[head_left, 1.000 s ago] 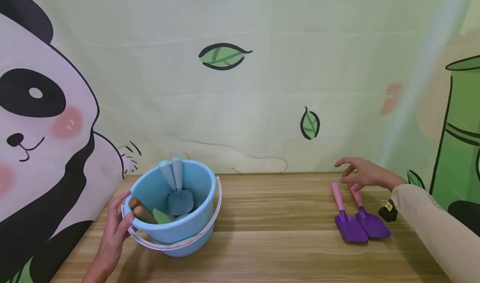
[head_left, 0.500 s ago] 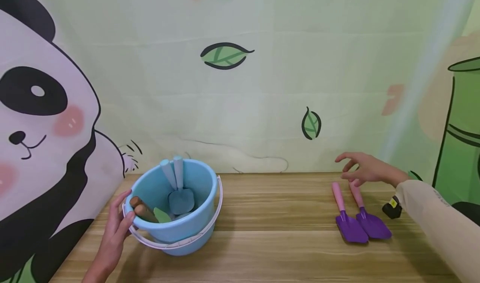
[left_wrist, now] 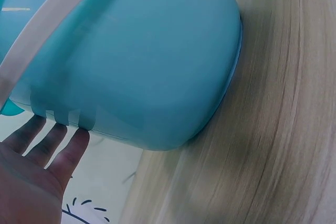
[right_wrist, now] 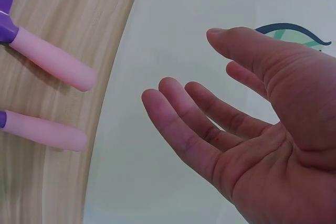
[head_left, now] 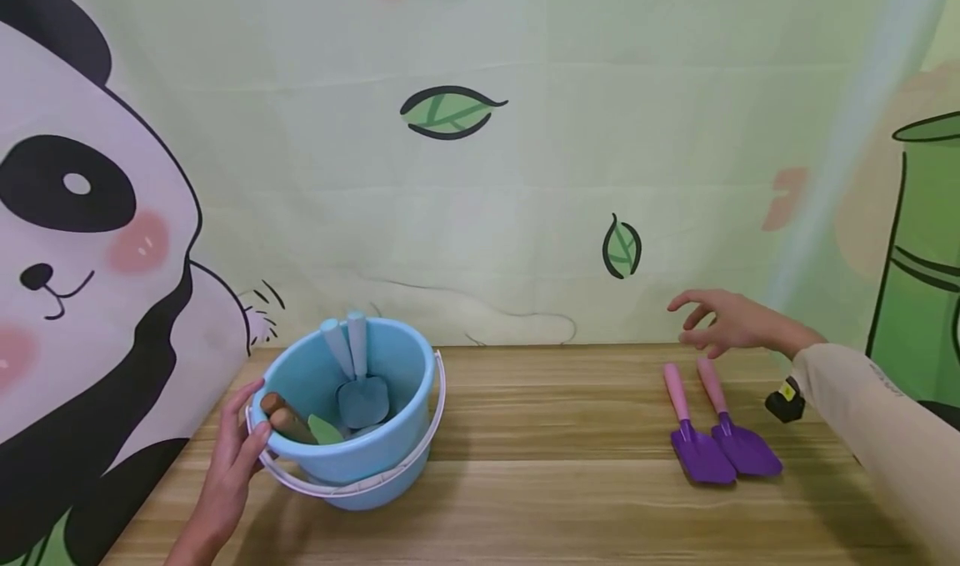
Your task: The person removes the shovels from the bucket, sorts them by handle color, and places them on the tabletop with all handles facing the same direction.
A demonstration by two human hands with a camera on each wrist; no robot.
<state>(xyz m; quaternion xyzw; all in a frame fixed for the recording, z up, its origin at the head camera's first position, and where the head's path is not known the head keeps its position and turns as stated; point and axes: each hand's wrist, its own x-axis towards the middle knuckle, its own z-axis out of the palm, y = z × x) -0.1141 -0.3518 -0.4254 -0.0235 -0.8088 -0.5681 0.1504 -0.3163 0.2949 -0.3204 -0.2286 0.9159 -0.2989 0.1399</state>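
Observation:
In the head view, my left hand (head_left: 228, 466) holds the left side of a light blue bucket (head_left: 352, 466), thumb by the rim. Its fingertips reach the bucket's wall in the left wrist view. Inside lean small blue shovels (head_left: 363, 399) and tools with brown handles (head_left: 288, 424), one with a green end. My right hand (head_left: 727, 320) hovers with fingers loosely bent and nothing in them. Just below it lie two toy shovels with purple blades and pink handles, the left shovel (head_left: 702, 458) and the right shovel (head_left: 746, 449), side by side.
The bucket's pale handle (head_left: 375, 483) hangs down over its front. A wooden tabletop (head_left: 540, 499) carries everything. Behind its back edge stands a printed backdrop (head_left: 525, 174) with a panda and leaves. A small black wrist camera (head_left: 785, 401) sits below the right sleeve.
My right hand has risen from the right shovel's pink handle, which now shows fully. The left hand and the bucket stay where they were.

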